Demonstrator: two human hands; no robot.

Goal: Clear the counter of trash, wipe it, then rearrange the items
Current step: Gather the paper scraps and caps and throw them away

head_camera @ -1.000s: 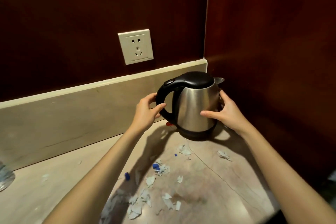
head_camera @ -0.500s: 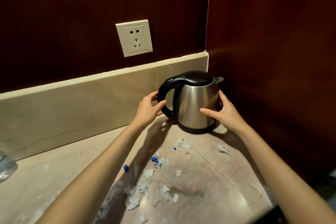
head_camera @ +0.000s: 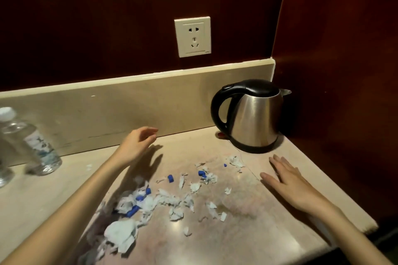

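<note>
A steel kettle with a black lid and handle stands in the counter's far right corner. Torn white paper scraps and small blue bits litter the middle of the beige stone counter; a bigger crumpled tissue lies near the front. My left hand hovers above the counter left of the kettle, fingers loosely curled, holding nothing. My right hand lies flat with straight fingers on the counter just in front of the kettle.
Two clear water bottles stand at the far left by the backsplash. A white wall socket sits above the backsplash. Dark red walls close the back and right side. The counter's right edge drops off.
Both hands have let go of the kettle, which now stands in the corner. The left hand moved left, the right hand dropped to the counter. The view pulled back, showing the bottles.
</note>
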